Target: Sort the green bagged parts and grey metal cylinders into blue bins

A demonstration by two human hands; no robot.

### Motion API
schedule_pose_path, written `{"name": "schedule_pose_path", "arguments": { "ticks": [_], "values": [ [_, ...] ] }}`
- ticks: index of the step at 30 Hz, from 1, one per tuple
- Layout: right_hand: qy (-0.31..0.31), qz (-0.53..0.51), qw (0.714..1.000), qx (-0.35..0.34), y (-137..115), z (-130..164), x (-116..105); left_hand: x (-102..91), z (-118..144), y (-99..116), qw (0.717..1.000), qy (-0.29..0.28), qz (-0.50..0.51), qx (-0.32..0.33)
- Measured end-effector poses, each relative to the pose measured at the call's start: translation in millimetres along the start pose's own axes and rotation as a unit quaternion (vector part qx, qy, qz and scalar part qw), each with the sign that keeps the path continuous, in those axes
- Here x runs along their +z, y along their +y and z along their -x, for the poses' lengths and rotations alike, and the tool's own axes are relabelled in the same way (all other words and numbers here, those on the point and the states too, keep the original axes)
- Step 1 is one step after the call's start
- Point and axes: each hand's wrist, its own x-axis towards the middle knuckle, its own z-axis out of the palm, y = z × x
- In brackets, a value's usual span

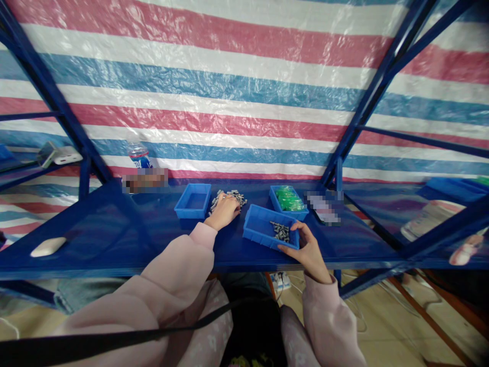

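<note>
My left hand (225, 211) rests on a loose pile of small grey metal bolts (240, 197) on the blue table. Its fingers are stretched over the pile, and the fingertips are partly lost among the bolts. With thumb and fingers, my right hand (307, 248) grips the right end of a blue plastic bin (263, 237). The bin sits slightly askew near the table's front edge. Inside it, toward the right end, lie more metal bolts (281, 231). Just left of the pile stands a second blue bin (193, 215) with nothing visible in it.
Behind the gripped bin is a blue bin of green plastic bags (289, 198), with a phone-like object (324, 210) beside it. A bottle (139, 155) stands at the back left. A white computer mouse (48, 246) lies at far left. Blue frame posts (376, 86) flank the table (153, 239).
</note>
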Motion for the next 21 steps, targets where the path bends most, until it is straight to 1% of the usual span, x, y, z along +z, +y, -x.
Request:
{"name": "schedule_pose_path", "arguments": {
  "ticks": [7,10,13,15,18,21],
  "values": [
    [0.006,0.014,1.0,0.004,-1,0,2,-0.5,0,1,0.999,-0.017,0.041,0.018],
    [0.01,0.02,1.0,0.003,-2,-1,2,2.0,0,0,0.998,-0.014,0.065,0.012],
    [0.017,0.023,1.0,0.002,-4,-1,3,6.0,-2,-1,0.995,0.003,0.099,-0.005],
    [0.016,0.02,1.0,0.006,-6,-1,3,7.1,-4,-1,0.99,0.035,0.137,-0.022],
    [0.012,0.014,1.0,0.009,-7,-1,4,4.0,-7,0,0.967,0.09,0.234,-0.044],
    [0.014,0.018,1.0,0.005,-7,-1,4,-3.3,-7,3,0.924,0.123,0.358,-0.046]
  ]
}}
